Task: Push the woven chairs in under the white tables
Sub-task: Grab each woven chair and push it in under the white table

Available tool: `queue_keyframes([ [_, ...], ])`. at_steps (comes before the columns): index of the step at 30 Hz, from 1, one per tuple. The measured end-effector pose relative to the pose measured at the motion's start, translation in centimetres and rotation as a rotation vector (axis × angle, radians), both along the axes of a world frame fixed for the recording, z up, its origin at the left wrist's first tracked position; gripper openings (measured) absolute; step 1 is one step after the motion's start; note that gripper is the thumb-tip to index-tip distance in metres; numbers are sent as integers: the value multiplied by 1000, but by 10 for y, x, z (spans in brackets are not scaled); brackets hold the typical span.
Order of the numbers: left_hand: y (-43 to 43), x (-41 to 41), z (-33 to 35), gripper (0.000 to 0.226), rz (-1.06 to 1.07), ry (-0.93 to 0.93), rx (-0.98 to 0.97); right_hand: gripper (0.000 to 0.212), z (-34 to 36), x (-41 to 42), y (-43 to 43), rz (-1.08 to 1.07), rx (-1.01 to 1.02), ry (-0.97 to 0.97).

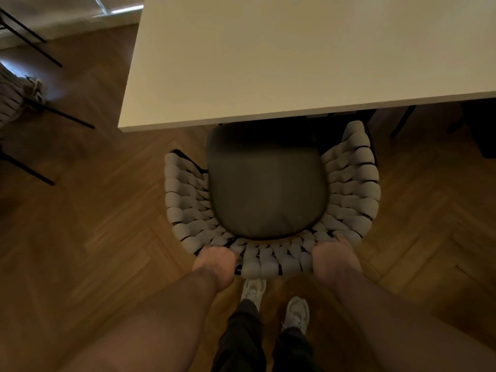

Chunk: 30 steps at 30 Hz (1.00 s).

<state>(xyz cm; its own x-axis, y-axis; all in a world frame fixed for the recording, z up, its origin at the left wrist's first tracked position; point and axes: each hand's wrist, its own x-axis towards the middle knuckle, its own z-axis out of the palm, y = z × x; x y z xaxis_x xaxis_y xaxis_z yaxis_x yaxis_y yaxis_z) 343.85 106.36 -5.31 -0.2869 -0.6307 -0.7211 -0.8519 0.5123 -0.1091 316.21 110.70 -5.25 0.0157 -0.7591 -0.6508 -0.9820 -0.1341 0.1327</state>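
The white table fills the upper part of the view above a herringbone wood floor. The woven chair, a curved wraparound back of thick pale padded strands on a dark frame around a dark rounded seat cushion, stands at the table's near edge with only the cushion's front tucked under it. Its open front points at the table, its front-to-back axis roughly square to that edge. The left hand and right hand each grip the back's top rim, fingers curled over the weave.
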Motion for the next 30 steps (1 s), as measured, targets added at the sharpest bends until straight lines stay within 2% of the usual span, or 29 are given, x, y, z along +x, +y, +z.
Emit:
queue_keyframes([
  [7, -62, 13, 3, 44, -45, -39, -65, 27, 13, 20, -41, -25, -23, 12],
  [13, -94, 8, 3, 34, -47, -84, -74, 19, 15, 24, -72, -30, -26, 14],
  [25, -80, 6, 5, 19, -11, -7, -68, 37, 4, 13, -62, -45, -16, -2],
  [30, -69, 13, 3, 34, 11, 68, -93, 48, -1, 12, -54, -79, -41, 1],
])
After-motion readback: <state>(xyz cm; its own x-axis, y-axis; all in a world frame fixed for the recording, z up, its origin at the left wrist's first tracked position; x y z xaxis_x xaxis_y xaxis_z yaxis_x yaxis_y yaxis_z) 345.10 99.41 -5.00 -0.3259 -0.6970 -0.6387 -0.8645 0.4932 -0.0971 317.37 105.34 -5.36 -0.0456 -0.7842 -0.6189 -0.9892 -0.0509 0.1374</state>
